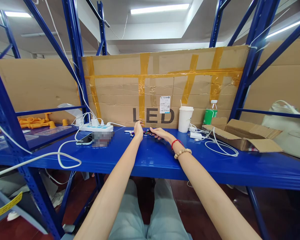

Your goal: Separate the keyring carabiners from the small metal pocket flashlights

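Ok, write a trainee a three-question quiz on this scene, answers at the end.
1. Which is nearest both the left hand and the right hand?
A) the power strip
B) the small items on the blue tabletop
C) the green-labelled bottle

2. True or false: the beaded bracelet is worn on the right arm.

3. Fill in: the large dark letters on the cardboard at the back read ____.

Key: 1 B; 2 true; 3 LED.
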`<state>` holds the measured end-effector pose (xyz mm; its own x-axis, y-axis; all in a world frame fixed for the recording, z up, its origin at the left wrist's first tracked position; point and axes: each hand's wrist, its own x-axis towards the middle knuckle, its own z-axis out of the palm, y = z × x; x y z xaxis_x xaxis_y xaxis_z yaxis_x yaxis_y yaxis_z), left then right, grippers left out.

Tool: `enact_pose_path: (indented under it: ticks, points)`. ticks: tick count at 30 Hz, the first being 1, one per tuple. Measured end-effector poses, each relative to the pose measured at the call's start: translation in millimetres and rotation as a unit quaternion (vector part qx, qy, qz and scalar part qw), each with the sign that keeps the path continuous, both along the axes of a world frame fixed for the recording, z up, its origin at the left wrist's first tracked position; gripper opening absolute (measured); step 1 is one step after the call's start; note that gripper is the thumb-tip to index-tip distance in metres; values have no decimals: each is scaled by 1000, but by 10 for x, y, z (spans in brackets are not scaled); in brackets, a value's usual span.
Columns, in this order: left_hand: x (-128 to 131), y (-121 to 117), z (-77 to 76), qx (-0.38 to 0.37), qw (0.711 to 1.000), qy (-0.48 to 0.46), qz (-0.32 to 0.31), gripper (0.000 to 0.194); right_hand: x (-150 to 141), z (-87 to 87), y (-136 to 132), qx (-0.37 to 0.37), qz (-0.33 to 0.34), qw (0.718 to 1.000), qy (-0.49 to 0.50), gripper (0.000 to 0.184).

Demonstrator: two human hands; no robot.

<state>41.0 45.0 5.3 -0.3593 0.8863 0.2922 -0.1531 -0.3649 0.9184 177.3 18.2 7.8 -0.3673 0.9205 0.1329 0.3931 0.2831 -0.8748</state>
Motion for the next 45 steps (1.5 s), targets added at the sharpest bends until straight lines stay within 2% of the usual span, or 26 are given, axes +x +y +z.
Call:
enact_pose_path:
  ticks: [2,5,10,14,17,23,32,40,45]
  points:
    - [21,-44,50,21,1000,-13,-4,32,1,10,-34,1,-12,999,-31,49]
    - [37,-122,106,31,998,-43,-45,45,2,42,-91,-8,-36,998,-55,47]
    - [-31,-187,101,-9,989,-83,-126,65,21,68,-88,-29,-43,998,-34,47]
    - [-97,-182,73,5,968,-113,-225,72,45,51,-29,-30,-20,999,5,46]
    - [-114,-177,67,10,958,-122,-259,76,55,42,2,-25,-28,999,24,45]
    - [-108,-171,68,-6,960,-125,-249,74,58,43,-1,-24,-39,999,8,43]
    - [-104,-150,71,-23,967,-130,-217,71,37,47,-17,-22,-49,998,24,49]
    - [-88,-179,79,-34,970,-127,-205,68,60,9,35,9,-40,999,0,53]
    - [-89,-179,75,-33,973,-111,-201,69,62,-7,58,20,-56,998,-11,53]
